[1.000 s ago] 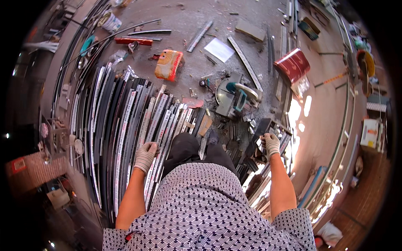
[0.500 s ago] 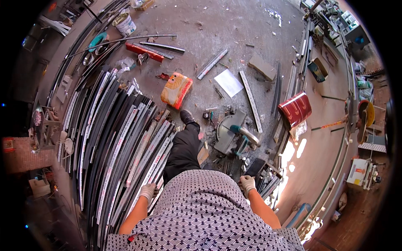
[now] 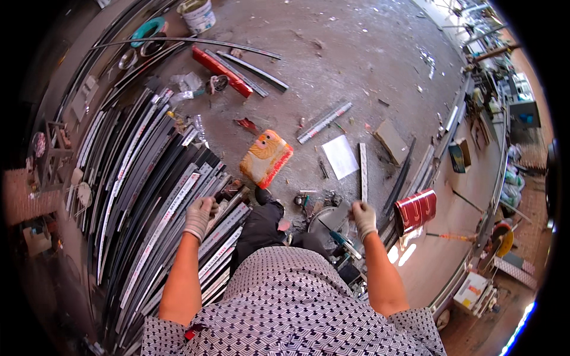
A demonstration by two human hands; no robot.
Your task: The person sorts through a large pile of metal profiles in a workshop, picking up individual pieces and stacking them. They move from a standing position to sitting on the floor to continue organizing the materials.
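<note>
My left hand (image 3: 200,218), in a pale glove, is raised with its fingers curled in. It appears above the stacked metal profiles (image 3: 149,199) on the left, and I see nothing in it. On the other side my right hand (image 3: 363,219), gloved the same way, is also closed, with nothing visible in its grasp. It appears beside a cut-off saw (image 3: 332,223) on the floor, part of which my arm and body hide. Ahead of my foot lies an orange and yellow cushion (image 3: 266,160). A white sheet of paper (image 3: 340,156) lies beyond the saw.
A long pale strip (image 3: 363,172) lies near the paper, a brown block (image 3: 390,142) farther right. The red patterned package (image 3: 415,212) sits at the right. Far left are a white bucket (image 3: 198,16), a red bar (image 3: 222,72) and a long thin bar (image 3: 237,46).
Both hands have risen and moved forward from beside my body. The view has shifted, and my body now covers more of the saw. My legs look more bent.
</note>
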